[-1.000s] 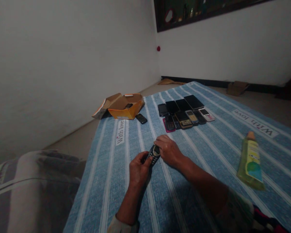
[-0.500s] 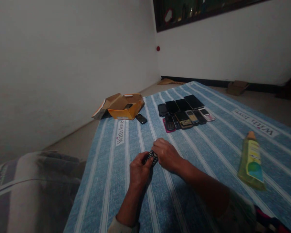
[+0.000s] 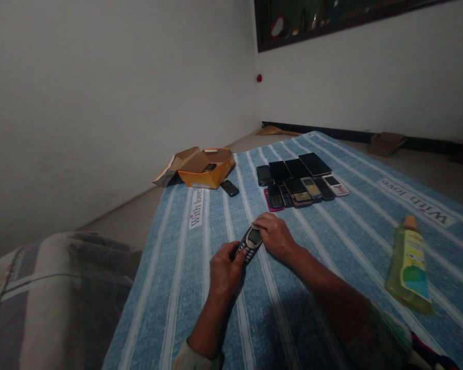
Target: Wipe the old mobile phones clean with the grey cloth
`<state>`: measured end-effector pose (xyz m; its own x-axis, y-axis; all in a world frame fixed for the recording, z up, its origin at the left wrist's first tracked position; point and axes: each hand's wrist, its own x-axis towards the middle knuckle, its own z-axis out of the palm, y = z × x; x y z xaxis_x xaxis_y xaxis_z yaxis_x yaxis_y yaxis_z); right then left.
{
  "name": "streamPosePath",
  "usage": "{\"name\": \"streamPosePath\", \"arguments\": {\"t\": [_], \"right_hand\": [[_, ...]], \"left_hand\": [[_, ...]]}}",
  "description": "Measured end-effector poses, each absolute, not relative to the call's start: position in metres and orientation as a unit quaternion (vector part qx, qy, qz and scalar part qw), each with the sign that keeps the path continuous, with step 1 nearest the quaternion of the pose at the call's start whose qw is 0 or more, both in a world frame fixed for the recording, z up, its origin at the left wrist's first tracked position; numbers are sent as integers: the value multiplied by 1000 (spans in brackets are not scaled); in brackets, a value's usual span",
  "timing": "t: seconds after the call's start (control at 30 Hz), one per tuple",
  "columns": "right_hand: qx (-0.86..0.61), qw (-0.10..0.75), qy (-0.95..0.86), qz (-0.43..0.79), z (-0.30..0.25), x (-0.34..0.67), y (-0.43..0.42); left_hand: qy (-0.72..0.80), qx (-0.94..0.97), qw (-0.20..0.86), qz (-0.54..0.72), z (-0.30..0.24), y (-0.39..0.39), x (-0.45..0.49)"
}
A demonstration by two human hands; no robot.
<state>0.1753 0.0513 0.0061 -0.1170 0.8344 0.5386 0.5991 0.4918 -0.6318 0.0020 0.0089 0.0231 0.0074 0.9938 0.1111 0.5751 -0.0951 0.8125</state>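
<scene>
A small dark keypad phone [image 3: 250, 242] is held face up over a blue striped cloth [image 3: 332, 246]. My left hand [image 3: 224, 271] grips its lower end, fingers wrapped round it. My right hand [image 3: 274, 235] pinches its top end, fingers curled over the upper edge. Beyond my hands, several phones [image 3: 299, 180] lie in two tidy rows on the cloth, large dark ones behind, small keypad ones in front.
An open orange cardboard box [image 3: 202, 169] sits at the cloth's far left edge with one black phone [image 3: 230, 188] beside it. A yellow-green bottle [image 3: 408, 266] lies at the right. A grey cushion [image 3: 57, 298] is at lower left. White walls stand close behind.
My right hand has slid from covering the phone to its top end, so the screen and keypad now show. My head turned slightly, shifting the scene a little to the right.
</scene>
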Motion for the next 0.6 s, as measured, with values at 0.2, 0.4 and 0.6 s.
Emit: {"name": "streamPosePath", "arguments": {"t": [0.2, 0.4, 0.6], "right_hand": [[-485, 491, -710, 144, -1, 175, 50], [-474, 494, -714, 148, -5, 176, 49], [-464, 510, -706, 162, -3, 177, 45]], "left_hand": [[621, 689, 217, 304, 25, 6, 2], [625, 714, 179, 259, 24, -1, 4], [657, 708, 170, 198, 33, -8, 12]]}}
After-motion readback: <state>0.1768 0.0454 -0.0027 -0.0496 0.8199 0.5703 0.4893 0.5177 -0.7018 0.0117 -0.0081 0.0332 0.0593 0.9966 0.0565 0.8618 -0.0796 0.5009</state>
